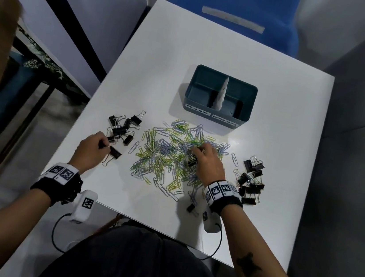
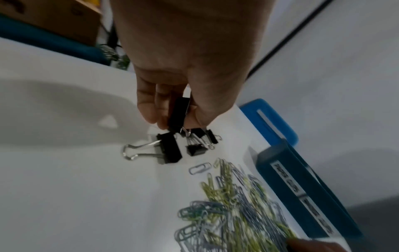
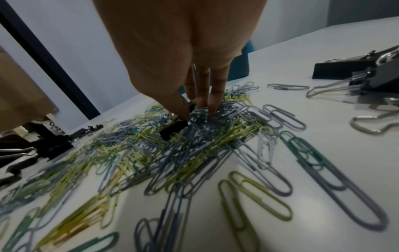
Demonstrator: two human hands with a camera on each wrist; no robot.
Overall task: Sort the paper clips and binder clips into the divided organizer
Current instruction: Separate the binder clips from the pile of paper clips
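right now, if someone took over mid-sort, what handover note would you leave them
Left hand: pinches one black binder clip above the left binder clip group.
Right hand: fingertips down in the paper clip pile, by a stray binder clip; grip unclear.
Organizer: behind the pile, both compartments look empty; near wall labelled paper clips left, binder clips right.
More binder clips lie at right.
Done: nothing sorted yet. Left: everything.

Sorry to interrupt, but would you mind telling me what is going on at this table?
A person is sorting clips. Their left hand pinches a black binder clip just above the white table. Their right hand digs its fingers into the paper clip pile. The teal organizer looks empty in both compartments.
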